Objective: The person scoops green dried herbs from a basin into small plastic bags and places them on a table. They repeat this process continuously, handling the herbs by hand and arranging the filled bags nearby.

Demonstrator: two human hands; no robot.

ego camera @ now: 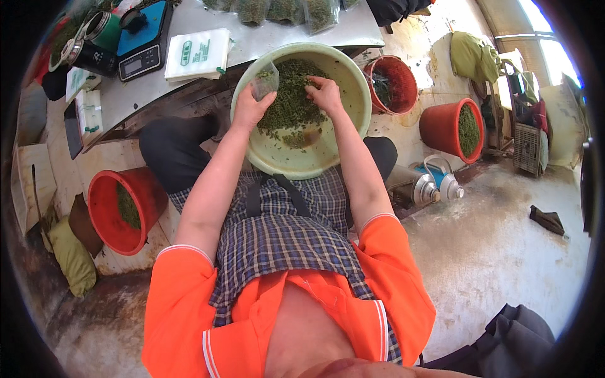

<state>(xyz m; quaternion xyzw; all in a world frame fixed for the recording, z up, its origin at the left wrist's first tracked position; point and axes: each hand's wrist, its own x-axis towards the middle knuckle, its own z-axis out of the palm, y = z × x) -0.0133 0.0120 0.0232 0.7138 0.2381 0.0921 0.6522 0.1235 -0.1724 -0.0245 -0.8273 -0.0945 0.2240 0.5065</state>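
Note:
A wide pale green plastic basin (pixel 355 94) rests at my lap, against the table's edge. Small green buds or peppercorn-like pieces (pixel 295 97) lie heaped in it, with a few scattered lower down near a brownish wet patch. My left hand (pixel 250 106) grips a clear plastic bag (pixel 265 84) with some green pieces inside, over the basin's left side. Over the right part of the heap is my right hand (pixel 325 94), its thumb and fingers bent at the pieces; whether it pinches any cannot be told.
On the metal table (pixel 142 97) are a stack of printed bags (pixel 197 54), a digital scale (pixel 142 61), flasks and filled bags (pixel 321 14). Red buckets (pixel 127 212) stand left and right, some holding green material. Metal thermos flasks (pixel 425 186) are on the floor at right.

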